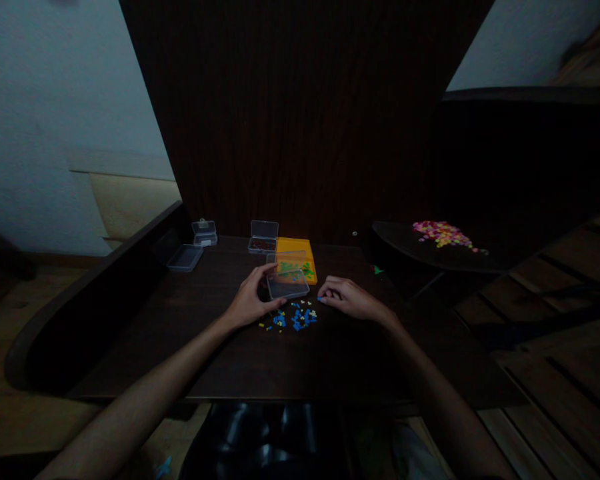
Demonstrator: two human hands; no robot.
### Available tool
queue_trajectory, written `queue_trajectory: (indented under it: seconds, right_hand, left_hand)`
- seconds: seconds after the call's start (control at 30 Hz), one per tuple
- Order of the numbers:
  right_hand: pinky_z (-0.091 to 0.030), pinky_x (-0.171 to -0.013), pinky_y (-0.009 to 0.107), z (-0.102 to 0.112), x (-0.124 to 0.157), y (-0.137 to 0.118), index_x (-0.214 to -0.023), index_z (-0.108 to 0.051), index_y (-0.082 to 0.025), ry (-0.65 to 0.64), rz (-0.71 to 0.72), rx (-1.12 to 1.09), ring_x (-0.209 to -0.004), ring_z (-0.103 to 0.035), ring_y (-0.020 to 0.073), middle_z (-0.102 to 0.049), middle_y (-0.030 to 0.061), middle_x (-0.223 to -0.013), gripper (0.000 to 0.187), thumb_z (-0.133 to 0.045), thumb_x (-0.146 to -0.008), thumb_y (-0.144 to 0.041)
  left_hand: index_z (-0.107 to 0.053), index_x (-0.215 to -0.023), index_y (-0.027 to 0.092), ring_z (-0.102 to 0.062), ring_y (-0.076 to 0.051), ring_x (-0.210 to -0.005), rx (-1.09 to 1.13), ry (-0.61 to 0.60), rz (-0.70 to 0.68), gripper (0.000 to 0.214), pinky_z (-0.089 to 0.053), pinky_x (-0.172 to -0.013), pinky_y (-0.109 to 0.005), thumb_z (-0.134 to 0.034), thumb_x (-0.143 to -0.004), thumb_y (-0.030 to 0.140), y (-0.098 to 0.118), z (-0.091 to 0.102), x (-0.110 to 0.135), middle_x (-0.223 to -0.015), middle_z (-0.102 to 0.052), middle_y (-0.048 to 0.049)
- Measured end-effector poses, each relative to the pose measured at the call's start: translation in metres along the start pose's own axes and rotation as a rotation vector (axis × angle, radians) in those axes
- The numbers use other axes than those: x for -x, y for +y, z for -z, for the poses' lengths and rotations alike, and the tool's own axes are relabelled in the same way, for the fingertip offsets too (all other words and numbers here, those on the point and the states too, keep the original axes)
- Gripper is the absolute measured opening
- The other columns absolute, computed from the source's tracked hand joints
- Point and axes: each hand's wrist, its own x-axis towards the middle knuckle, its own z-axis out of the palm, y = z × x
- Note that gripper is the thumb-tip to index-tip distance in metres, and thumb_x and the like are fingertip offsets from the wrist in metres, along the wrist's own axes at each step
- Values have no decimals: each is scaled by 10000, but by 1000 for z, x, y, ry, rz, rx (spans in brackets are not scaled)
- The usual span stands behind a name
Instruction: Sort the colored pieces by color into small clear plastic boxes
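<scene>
My left hand grips the left side of a clear plastic box, thumb at the front and fingers behind. The box's lid stands open at the back, and a few small bits show inside. My right hand is just right of the box, its fingertips pinched on a small blue piece. Below the box, small blue pieces lie loose on the dark table with yellow and pale ones. Behind the box is an orange tray with green pieces in it.
An open clear box with dark red pieces stands at the back. Two more clear boxes, a small one and a larger one, sit back left. Pink and yellow pieces are heaped on a dark curved surface at right. A raised side panel borders the left.
</scene>
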Motion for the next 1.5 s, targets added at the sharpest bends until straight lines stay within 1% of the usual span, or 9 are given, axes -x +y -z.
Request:
queue_trajectory:
  seconds: [0.13, 0.5, 0.63, 0.8, 0.9, 1.03, 1.23, 1.37, 1.5]
  right_hand:
    - [-371, -597, 220, 10, -12, -17, -942, -670, -154, 126, 8, -65, -645, -494, 115, -578, 5, -755, 200, -566, -905, -320]
    - [-358, -641, 251, -10, -53, -40, -1020, -693, -211, -2, -250, 380, -818, -623, 194, -702, 75, -928, 231, -521, -885, -283]
    - [-346, -612, 243, -7, -48, -38, -1014, -705, -199, 63, -212, 307, -712, -596, 169, -693, 61, -821, 230, -541, -877, -282]
    - [-312, -533, 210, -2, -24, -27, -887, -719, -161, 181, -60, 56, -518, -463, 104, -554, -22, -576, 185, -573, -852, -269]
    - [-324, -537, 199, -4, -10, -23, -856, -726, -153, 52, -6, 11, -506, -454, 93, -544, -33, -561, 165, -598, -826, -253]
    - [-359, -607, 211, -15, -3, -18, -950, -743, -182, -144, 9, 78, -592, -537, 108, -656, -1, -693, 194, -595, -834, -227]
    - [-376, -664, 215, -26, -5, -11, -982, -725, -186, -153, 18, 64, -713, -612, 129, -721, 32, -843, 226, -520, -888, -205]
    - [-352, -616, 211, -24, -8, -10, -964, -722, -184, -128, -18, 98, -654, -592, 121, -711, 22, -789, 195, -555, -867, -205]
    - [-398, -683, 223, -23, -10, -10, -1015, -725, -198, -149, 6, 96, -723, -636, 137, -738, 32, -857, 231, -554, -860, -184]
  left_hand:
    - [-449, -1336, 211, -594, -266, -1130, -3, -14, -8, 731, -526, -896, -407, -783, -700, 346, 1, -1, 1, -1286, -578, -107]
    - [-447, -1337, 219, -588, -268, -1141, 4, -9, -33, 730, -520, -907, -416, -784, -699, 327, 1, -2, 2, -1282, -573, -116]
    - [-442, -1342, 225, -582, -273, -1141, -17, -19, -27, 726, -511, -927, -435, -773, -710, 362, 3, -1, 2, -1282, -572, -113]
    - [-440, -1343, 234, -587, -265, -1136, -23, -4, -11, 727, -522, -910, -413, -773, -710, 362, 2, -1, 1, -1281, -574, -100]
    - [-449, -1329, 221, -597, -267, -1122, -34, 20, -1, 716, -531, -883, -403, -776, -702, 335, 1, 0, 0, -1256, -588, -100]
    - [-451, -1323, 214, -609, -266, -1102, -45, 22, 13, 720, -534, -875, -403, -780, -692, 324, 0, 1, 0, -1233, -600, -98]
    - [-457, -1317, 209, -606, -263, -1107, -44, 26, 14, 715, -527, -890, -402, -784, -690, 319, 0, 2, -1, -1233, -602, -96]
    - [-460, -1315, 207, -607, -261, -1099, -45, 28, 23, 718, -529, -883, -401, -788, -688, 328, -1, 2, -1, -1233, -601, -96]
    - [-452, -1323, 210, -605, -263, -1097, -40, 24, 14, 720, -527, -884, -411, -781, -696, 340, 0, 2, 0, -1233, -600, -100]
